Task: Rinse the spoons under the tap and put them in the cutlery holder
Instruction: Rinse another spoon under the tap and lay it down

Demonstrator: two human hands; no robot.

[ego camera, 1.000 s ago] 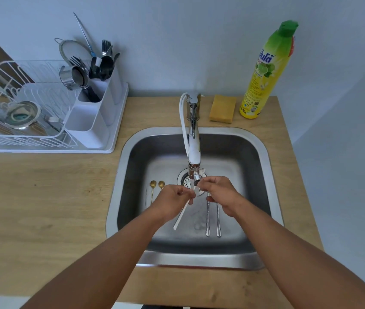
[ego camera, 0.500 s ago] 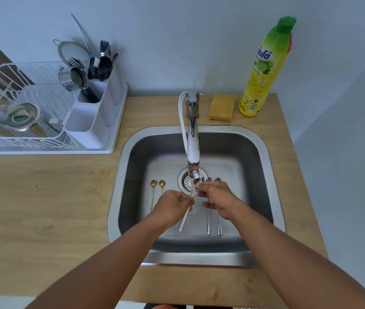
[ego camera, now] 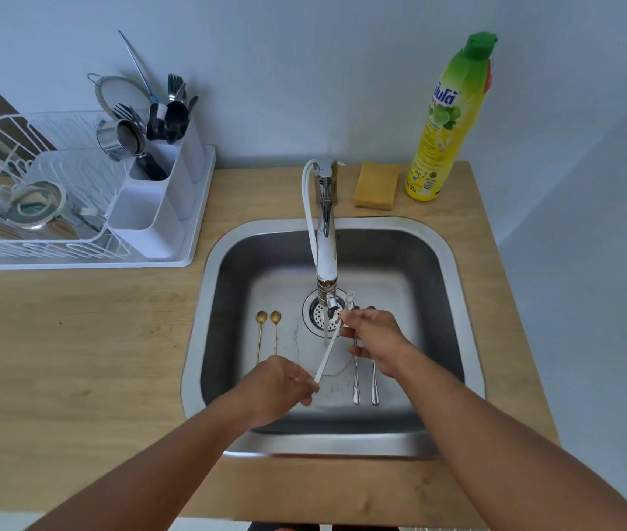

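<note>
A white spoon (ego camera: pixel 328 352) slants under the tap (ego camera: pixel 326 258) over the steel sink (ego camera: pixel 453 300). My left hand (ego camera: pixel 279 387) pinches the end of its handle. My right hand (ego camera: pixel 375 337) grips its bowl end just below the spout. Two gold spoons (ego camera: pixel 267 331) lie side by side on the sink floor at the left. Two silver spoons (ego camera: pixel 364 381) lie at the right, partly under my right hand. The white cutlery holder (ego camera: pixel 158 193) stands at the right end of the dish rack, with dark utensils in its far compartments.
A white dish rack (ego camera: pixel 36 208) with a lid and a metal cup sits on the wooden counter at the left. A yellow sponge (ego camera: pixel 377 185) and a tall green-capped soap bottle (ego camera: pixel 449 120) stand behind the sink. The drain (ego camera: pixel 317 314) lies under the spout.
My left hand has slid down the white spoon's handle toward me, to its end. My right hand stays at the bowl end under the spout.
</note>
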